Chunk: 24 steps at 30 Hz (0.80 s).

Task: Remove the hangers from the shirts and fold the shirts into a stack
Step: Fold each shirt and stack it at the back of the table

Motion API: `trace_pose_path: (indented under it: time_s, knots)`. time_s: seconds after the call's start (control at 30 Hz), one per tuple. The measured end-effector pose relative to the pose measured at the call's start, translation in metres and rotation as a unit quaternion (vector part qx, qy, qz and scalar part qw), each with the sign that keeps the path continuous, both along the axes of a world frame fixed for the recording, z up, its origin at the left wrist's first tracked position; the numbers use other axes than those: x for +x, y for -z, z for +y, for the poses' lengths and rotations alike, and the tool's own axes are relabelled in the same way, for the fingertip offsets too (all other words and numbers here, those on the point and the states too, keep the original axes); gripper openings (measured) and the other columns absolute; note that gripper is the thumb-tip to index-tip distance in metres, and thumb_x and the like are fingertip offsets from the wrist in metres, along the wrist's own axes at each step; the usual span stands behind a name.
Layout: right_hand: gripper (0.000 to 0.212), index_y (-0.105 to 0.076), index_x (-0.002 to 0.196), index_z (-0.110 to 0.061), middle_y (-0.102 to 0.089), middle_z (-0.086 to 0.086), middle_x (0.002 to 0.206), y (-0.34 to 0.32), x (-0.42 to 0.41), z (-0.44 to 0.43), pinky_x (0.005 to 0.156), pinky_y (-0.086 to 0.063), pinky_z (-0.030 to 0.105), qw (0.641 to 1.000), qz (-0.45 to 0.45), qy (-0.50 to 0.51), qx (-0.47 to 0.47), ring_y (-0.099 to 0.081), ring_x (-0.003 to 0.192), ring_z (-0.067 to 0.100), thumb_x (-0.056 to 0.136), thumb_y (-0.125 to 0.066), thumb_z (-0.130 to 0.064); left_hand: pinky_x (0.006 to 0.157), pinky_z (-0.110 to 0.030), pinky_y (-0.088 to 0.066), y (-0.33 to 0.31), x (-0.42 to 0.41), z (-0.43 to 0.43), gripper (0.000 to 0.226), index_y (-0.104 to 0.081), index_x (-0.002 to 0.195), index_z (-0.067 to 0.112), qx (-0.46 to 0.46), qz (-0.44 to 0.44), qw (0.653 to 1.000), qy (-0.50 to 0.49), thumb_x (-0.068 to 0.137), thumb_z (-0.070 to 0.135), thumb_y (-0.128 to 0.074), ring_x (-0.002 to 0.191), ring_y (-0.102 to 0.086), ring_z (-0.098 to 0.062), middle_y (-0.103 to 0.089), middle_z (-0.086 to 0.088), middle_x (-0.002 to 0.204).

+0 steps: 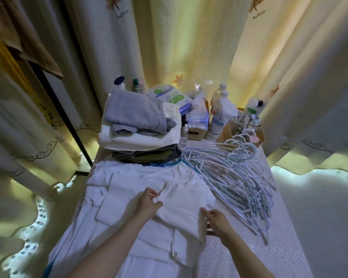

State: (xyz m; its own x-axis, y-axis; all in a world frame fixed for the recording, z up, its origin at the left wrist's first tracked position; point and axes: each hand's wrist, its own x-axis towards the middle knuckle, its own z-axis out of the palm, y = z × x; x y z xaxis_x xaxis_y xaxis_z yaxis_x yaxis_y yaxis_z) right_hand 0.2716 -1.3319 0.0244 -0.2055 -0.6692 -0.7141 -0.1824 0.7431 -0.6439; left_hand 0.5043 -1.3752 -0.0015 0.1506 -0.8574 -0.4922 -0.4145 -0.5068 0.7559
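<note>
A white shirt (185,197) lies spread and partly folded on the table in front of me. My left hand (149,203) pinches a fold of its fabric near the middle. My right hand (217,219) grips the shirt's right edge, close to the hangers. A heap of pale blue hangers (235,177) lies on the table to the right of the shirt. Behind the shirt stands a stack of folded shirts (141,127), grey on top, white and dark ones below. More white cloth (100,197) lies under and left of the shirt.
Bottles, a spray bottle (219,117), wipe packs (169,95) and small boxes crowd the far end of the table (269,247). Curtains (189,47) hang close behind and on both sides. A dark pole (68,121) leans at the left.
</note>
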Motion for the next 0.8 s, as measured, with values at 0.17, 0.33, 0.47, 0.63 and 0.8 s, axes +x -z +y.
trace_pose_path:
  time_s: [0.17,0.33,0.47,0.63,0.8]
  knots:
    - [0.034,-0.047,0.07,-0.008,-0.063,0.021,0.087,0.001,0.017,0.002,0.062,-0.059,0.041,0.998,0.069,-0.01,0.004,-0.065,0.087,0.033,0.086,-0.066,-0.032,0.08,-0.03,-0.046,0.01,0.021,0.007,0.04,-0.052,0.106,0.006,-0.049,-0.128,0.988,0.071,0.074,0.012,-0.076,0.095,-0.053,-0.024,-0.05,-0.005,0.102]
    - [0.026,-0.047,0.096,-0.004,-0.056,0.017,0.093,-0.017,0.047,0.001,0.073,-0.056,0.047,0.993,0.112,-0.027,-0.023,-0.059,0.087,0.033,0.084,-0.064,-0.019,0.066,-0.021,-0.045,-0.021,-0.001,0.012,0.011,-0.058,0.096,0.015,0.018,0.114,0.991,0.067,0.093,0.026,-0.058,0.075,-0.059,-0.012,-0.062,0.0,0.09]
    - [0.043,-0.032,0.124,-0.017,-0.058,0.013,0.099,-0.043,0.101,-0.01,0.06,-0.059,0.034,0.988,-0.072,-0.106,-0.084,-0.065,0.078,0.023,0.091,-0.059,-0.019,0.076,-0.02,-0.045,-0.049,0.001,0.007,0.036,-0.052,0.12,0.033,0.086,0.184,0.97,0.13,0.094,0.055,-0.041,0.103,-0.058,-0.01,-0.06,0.008,0.118]
    - [0.03,-0.054,0.119,-0.015,-0.069,0.008,0.085,-0.052,0.14,-0.037,0.058,-0.054,0.025,0.978,-0.143,-0.141,-0.061,-0.066,0.063,0.018,0.094,-0.043,-0.003,0.061,-0.005,-0.042,-0.052,0.064,-0.016,0.024,-0.058,0.117,0.021,0.007,0.098,0.988,0.119,0.093,0.026,-0.059,0.095,-0.061,-0.009,-0.062,0.005,0.108]
    - [0.016,-0.053,0.102,-0.002,-0.058,0.012,0.083,-0.015,0.132,-0.037,0.057,-0.048,0.029,0.997,-0.041,0.048,-0.04,-0.055,0.064,0.023,0.092,-0.04,0.001,0.083,-0.024,-0.041,-0.029,0.132,-0.034,0.04,-0.049,0.13,0.004,-0.013,-0.036,0.998,0.05,0.094,0.016,-0.058,0.114,-0.052,-0.025,-0.055,-0.008,0.126]
